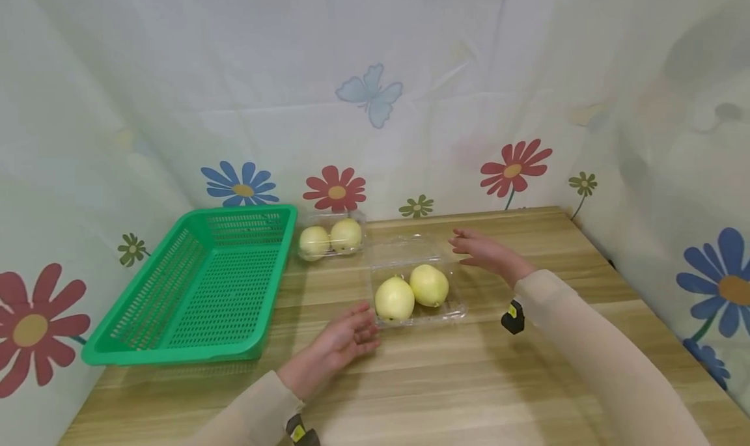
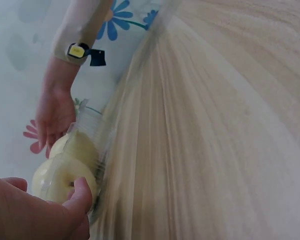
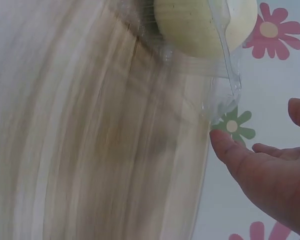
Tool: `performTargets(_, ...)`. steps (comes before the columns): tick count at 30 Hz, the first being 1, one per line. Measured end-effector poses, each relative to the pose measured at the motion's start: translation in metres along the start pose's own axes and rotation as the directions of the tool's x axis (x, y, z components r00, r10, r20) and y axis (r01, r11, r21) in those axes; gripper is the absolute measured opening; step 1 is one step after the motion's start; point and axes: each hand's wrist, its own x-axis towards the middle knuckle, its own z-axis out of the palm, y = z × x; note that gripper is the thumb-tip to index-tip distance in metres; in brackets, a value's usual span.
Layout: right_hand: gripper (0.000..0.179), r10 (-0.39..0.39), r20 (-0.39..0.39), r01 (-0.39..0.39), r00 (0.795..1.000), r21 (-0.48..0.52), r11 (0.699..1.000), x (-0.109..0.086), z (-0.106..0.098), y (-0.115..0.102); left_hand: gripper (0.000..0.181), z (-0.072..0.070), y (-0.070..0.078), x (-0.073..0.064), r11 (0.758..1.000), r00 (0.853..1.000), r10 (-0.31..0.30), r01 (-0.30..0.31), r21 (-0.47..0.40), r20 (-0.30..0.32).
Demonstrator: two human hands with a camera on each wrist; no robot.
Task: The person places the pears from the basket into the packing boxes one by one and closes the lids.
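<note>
Two pale yellow pears (image 1: 394,299) lie side by side in a clear plastic clamshell box (image 1: 451,314) in the middle of the wooden table. The lid (image 1: 404,245) of this box is raised open toward the back. At the box's near left corner is my left hand (image 1: 340,342), its fingers loosely bent and nothing held in them. On the other side my right hand (image 1: 489,254) hovers beside the lid, fingers extended, holding nothing. In the right wrist view the right hand (image 3: 270,170) shows apart from the clear box.
A green plastic basket (image 1: 271,303) with slotted walls stands on the left of the table (image 1: 445,394). Behind and left, a second clear box (image 1: 362,228) encloses two similar pears (image 1: 346,236). A flower-printed curtain (image 1: 433,153) borders the table's back and sides.
</note>
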Motion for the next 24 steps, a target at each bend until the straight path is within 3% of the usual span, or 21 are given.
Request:
performTargets(7, 0.062, 0.073, -0.053, -0.064, 0.996, 0.161, 0.985, 0.019, 0.008, 0.004, 0.053, -0.001, -0.005, 0.001, 0.998, 0.997, -0.046, 0.049, -0.040, 0.056)
performTargets(14, 0.051, 0.224, -0.120, -0.182, 0.967, 0.284, 0.941, 0.033, 0.014, 0.012, 0.041, -0.001, -0.005, 0.008, 0.997, 0.996, -0.043, 0.047, -0.058, 0.082)
performTargets(24, 0.037, 0.237, -0.073, -0.192, 0.969, 0.383, 0.904, 0.030, 0.018, 0.016, 0.015, -0.001, -0.001, 0.010, 0.996, 0.998, -0.041, 0.045, -0.078, 0.052)
